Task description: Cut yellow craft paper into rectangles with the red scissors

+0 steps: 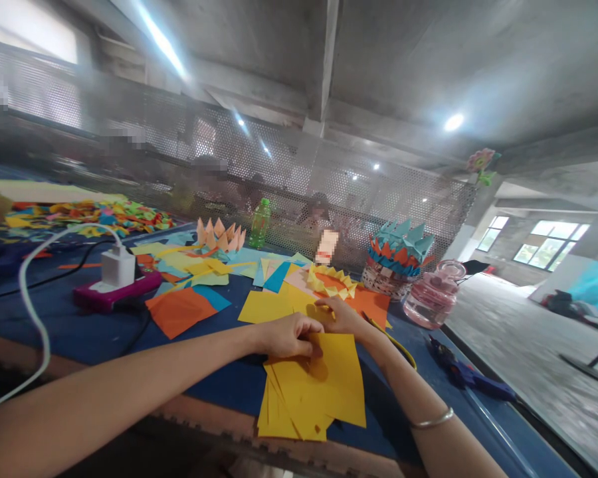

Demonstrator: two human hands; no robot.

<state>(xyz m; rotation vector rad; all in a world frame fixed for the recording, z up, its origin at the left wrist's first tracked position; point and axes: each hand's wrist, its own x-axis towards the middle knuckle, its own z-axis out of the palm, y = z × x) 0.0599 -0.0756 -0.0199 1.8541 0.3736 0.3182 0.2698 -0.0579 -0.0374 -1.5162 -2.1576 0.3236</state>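
A stack of yellow paper sheets lies fanned out near the table's front edge. My left hand is closed at the top of this stack, thumb and fingers pinching the paper. Just beyond it my right hand reaches over more yellow paper, its fingers stretched out and its palm side hidden. A zigzag yellow paper ring sits past the fingertips, next to an orange sheet. Scissors with a yellow handle are partly covered by my right forearm.
A pink bottle, a basket of folded paper rings and a blue glue gun stand or lie on the right. Leftward are a purple power strip with a white cable, an orange sheet, a peach paper crown and a green bottle.
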